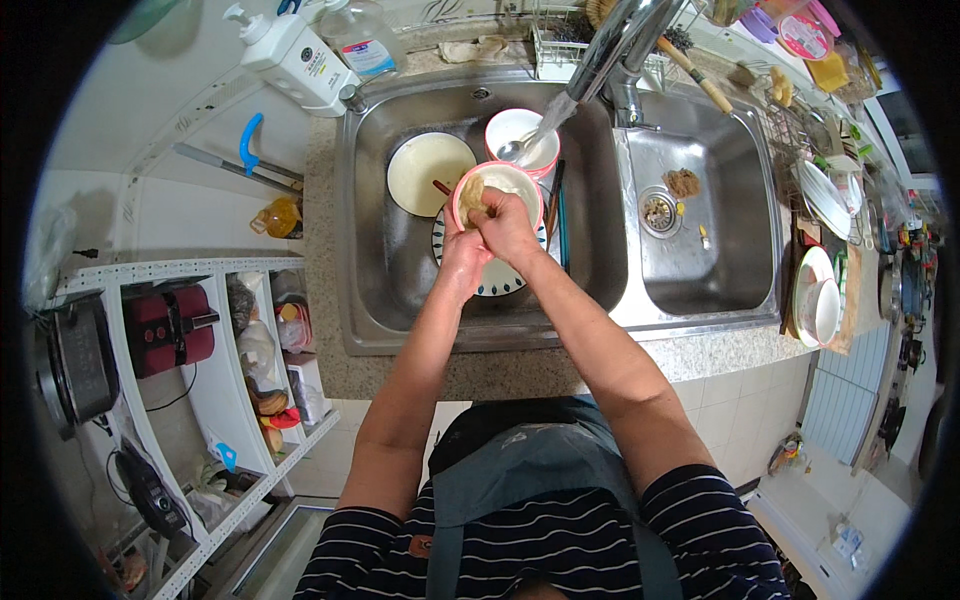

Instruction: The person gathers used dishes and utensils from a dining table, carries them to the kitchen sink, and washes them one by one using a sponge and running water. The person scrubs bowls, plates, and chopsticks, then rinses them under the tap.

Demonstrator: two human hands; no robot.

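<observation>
My left hand (463, 255) grips the left side of a white bowl (523, 180) with a pink rim, tilted above the left basin. My right hand (511, 227) presses a tan loofah-like scrubber (471, 199) against the bowl's inside. Under the bowl lies a plate (501, 283) with dark blue rim marks, partly hidden by my hands. Behind it, stacked pink-rimmed bowls (541, 154) hold a metal spoon (511, 151) as water runs into them from the faucet (600, 64). A cream dish (424, 169) rests at the left. Chopsticks (556, 202) lie to the right.
The right basin (720, 262) holds a brown scouring pad (681, 183) and scraps by its drain (660, 213). A white pump bottle (300, 64) and a clear bottle (364, 37) stand back left. Plates and a bowl (817, 311) stand on the right counter.
</observation>
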